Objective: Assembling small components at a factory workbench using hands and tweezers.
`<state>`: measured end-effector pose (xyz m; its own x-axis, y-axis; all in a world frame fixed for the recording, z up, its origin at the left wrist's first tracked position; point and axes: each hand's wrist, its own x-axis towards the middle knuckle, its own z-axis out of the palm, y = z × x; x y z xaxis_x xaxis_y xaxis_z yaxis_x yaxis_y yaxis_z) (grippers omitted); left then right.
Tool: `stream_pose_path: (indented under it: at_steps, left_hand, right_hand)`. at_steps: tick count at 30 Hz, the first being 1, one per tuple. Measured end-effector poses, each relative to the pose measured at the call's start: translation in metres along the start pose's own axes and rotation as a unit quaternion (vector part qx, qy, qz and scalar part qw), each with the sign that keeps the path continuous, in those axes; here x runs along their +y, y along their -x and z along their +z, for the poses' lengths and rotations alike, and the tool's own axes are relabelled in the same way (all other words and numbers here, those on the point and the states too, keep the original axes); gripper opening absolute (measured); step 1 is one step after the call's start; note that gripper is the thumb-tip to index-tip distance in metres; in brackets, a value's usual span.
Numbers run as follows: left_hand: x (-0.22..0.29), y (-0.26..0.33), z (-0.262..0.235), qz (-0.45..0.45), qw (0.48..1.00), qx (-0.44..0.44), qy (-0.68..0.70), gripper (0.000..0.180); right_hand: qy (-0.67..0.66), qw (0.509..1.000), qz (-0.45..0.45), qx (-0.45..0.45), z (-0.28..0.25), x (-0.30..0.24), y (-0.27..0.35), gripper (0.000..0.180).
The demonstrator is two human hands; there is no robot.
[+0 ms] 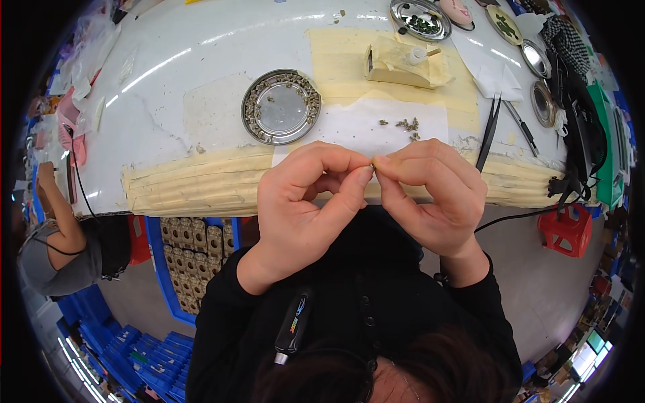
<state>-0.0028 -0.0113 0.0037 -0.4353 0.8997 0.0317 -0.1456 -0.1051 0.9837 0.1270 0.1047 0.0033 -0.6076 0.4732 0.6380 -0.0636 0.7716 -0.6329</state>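
Note:
Both my hands meet fingertip to fingertip above the table's front edge. Between them is a tiny metal part (pixel 372 166), too small to name more exactly. My left hand (pixel 306 201) pinches it from one side with thumb and forefinger, and my right hand (pixel 433 195) pinches from the other. Just beyond, a white paper sheet (pixel 349 124) carries a small cluster of similar-looking metal parts (pixel 407 125). A round metal dish (pixel 281 114) to the left holds many more small parts, mostly around its rim.
Behind the paper stands a tape-covered block (pixel 406 62). Black tweezers (pixel 490 131) and a pen-like tool (pixel 521 129) lie at the right. Another metal dish (pixel 422 25) holds dark green pieces. A blue tray of parts (pixel 168 269) sits below the table edge; a person (pixel 57 242) is at far left.

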Motion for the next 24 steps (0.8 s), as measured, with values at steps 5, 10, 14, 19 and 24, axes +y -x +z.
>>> stream_pose_path:
  at_steps: [5, 10, 14, 19, 24]
  left_hand:
    - [0.001, -0.001, 0.0, -0.038, 0.999, -0.002, 0.018, 0.01]
    - [0.0, -0.002, -0.001, -0.034, 0.999, -0.009, 0.025, 0.01]
    - [0.002, -0.001, -0.004, -0.057, 0.998, -0.007, 0.033, 0.01]
    - [0.004, -0.003, -0.007, -0.041, 0.999, -0.004, 0.014, 0.009]
    - [0.005, -0.003, -0.012, -0.047, 0.998, 0.009, 0.041, 0.009]
  right_hand:
    - [0.007, 1.0, 0.018, -0.003, 0.001, 0.0, 0.001, 0.019]
    - [-0.012, 0.998, 0.054, -0.007, 0.001, -0.002, 0.001, 0.017]
    - [-0.013, 0.998, 0.058, -0.01, 0.003, -0.002, 0.002, 0.017]
    - [-0.001, 1.0, 0.024, -0.002, 0.004, -0.003, 0.001, 0.02]
    - [-0.008, 0.999, 0.041, -0.006, 0.002, -0.004, -0.003, 0.021]
